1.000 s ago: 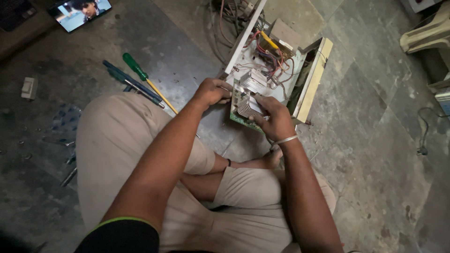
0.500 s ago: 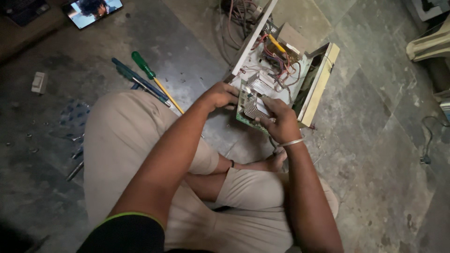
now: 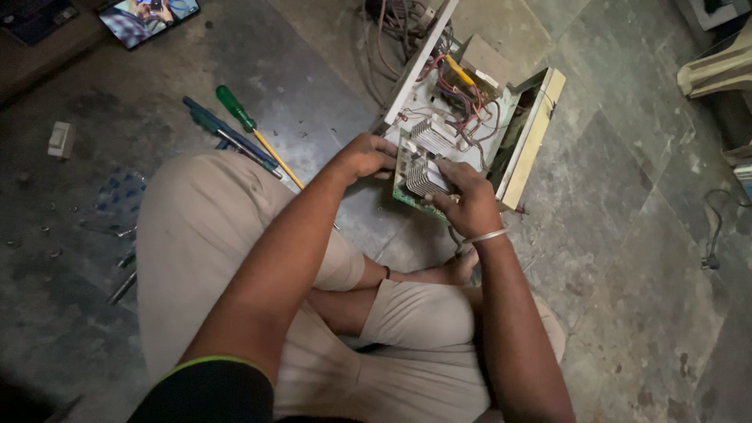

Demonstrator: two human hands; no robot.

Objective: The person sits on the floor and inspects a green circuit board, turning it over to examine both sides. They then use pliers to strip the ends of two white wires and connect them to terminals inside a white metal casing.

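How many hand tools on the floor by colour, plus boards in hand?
Green-handled screwdriver: 1
Blue-handled tools: 2, overlapping, hard to separate
Circuit board held by left hand and right hand: 1
Total: 4

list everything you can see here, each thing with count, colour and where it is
circuit board: 1, green with silver finned heat sinks, held by both hands at the open case
open case: 1, cream and white, on the floor ahead, coloured wires inside
loose cables: a bundle, dull grey, behind the case
screwdrivers: 2 clear, one green-handled, one blue-handled, on the floor beside the left knee
wall switch: 1, white, floor at far left
phone: 1, screen lit, top left
small screws: several, grey, floor at left
stone floor: grey slabs
bangle: 1, silver, right wrist
left hand: grips the board's left edge
right hand: grips the board's right side
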